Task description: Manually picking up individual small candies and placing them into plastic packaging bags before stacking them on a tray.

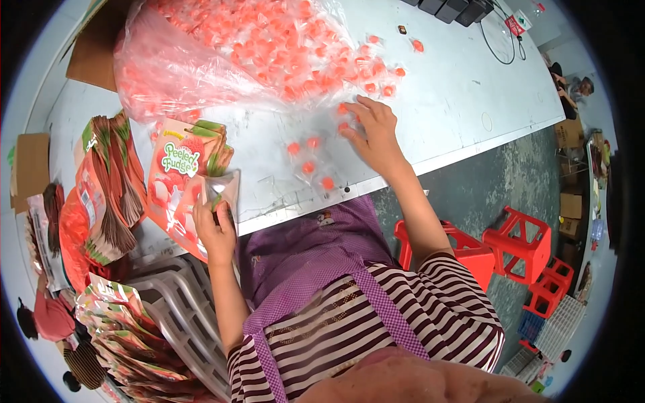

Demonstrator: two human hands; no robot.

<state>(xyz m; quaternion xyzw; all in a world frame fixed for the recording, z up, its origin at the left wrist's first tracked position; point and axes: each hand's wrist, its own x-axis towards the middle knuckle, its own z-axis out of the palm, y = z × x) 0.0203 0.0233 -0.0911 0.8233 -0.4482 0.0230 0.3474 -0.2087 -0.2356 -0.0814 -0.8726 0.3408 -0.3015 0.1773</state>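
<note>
My left hand (216, 232) is closed on the edge of a pink candy pouch (176, 185) near the table's front edge, its fingers at a silvery, gaping part. Farther right, my right hand (373, 131) reaches over the table with fingers apart. Beside its fingertips lie red, clear-wrapped candies (343, 127); whether the fingers touch them is unclear. A loose group of the same candies (308, 167) rests between my two hands. Beyond them, a big heap of wrapped candies (269, 47) spills from a clear plastic bag (181, 67).
More pouches (111, 181) stand bundled at the table's left end, and others fill a grey crate (178, 295) below. A cardboard box (101, 43) stands at the far left. Red stools (517, 242) are on the floor to the right. Black devices (453, 8) sit at the far edge.
</note>
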